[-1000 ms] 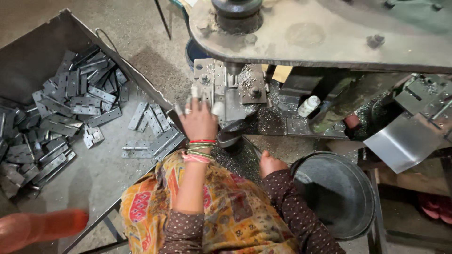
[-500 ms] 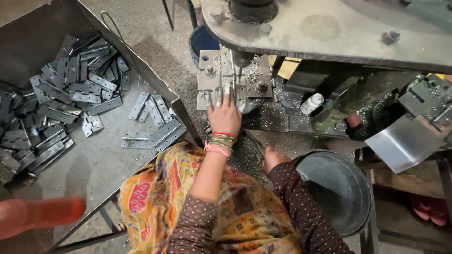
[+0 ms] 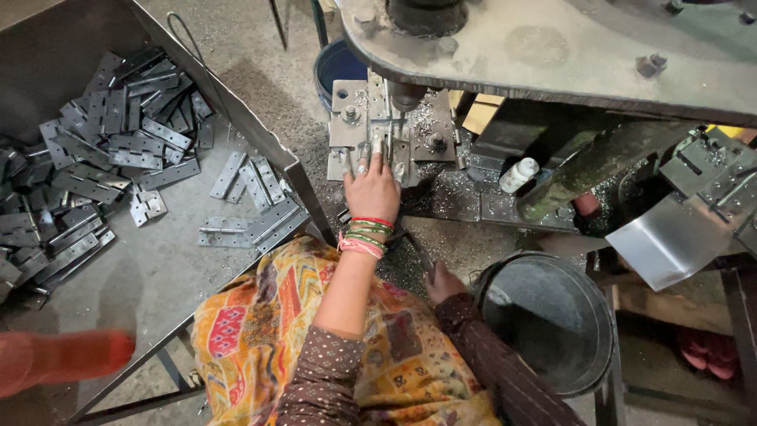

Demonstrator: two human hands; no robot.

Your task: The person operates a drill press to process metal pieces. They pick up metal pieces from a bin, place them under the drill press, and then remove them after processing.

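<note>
Workshop press bed (image 3: 441,193): left hand (image 3: 371,189) flat on die (fingers spread); right hand (image 3: 443,282) loosely curled, empty.

Grey metal tray (image 3: 158,276) w/ loose hinge plates (image 3: 95,173) piled at left

We see a dim workshop under soft, even light. The bent shiny steel sheet (image 3: 670,241) at right catches pale glare. An orange-red blurred shape (image 3: 59,359) at lower left is out of focus; the centre stays sharp.
</note>
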